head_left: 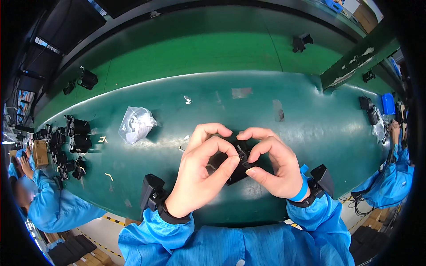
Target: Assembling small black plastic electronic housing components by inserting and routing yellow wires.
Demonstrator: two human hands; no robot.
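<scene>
My left hand [202, 170] and my right hand [276, 165] come together over the green table. Between their thumbs and fingertips they grip a small black part [242, 156] with a pale bit at its upper end. Its exact kind is too small to make out. Below it lies a larger black piece [237, 176], mostly hidden by my hands. Both hands are closed in a pinch. A blue band [302, 188] circles my right wrist, and a black device is strapped at each wrist.
A clear plastic bag [137, 125] with white contents lies left of my hands. Several black parts [80, 135] stand further left, near a cardboard box [40, 153] and a person in blue [57, 208]. Another person [386, 184] works at the right, near a blue bin [388, 103].
</scene>
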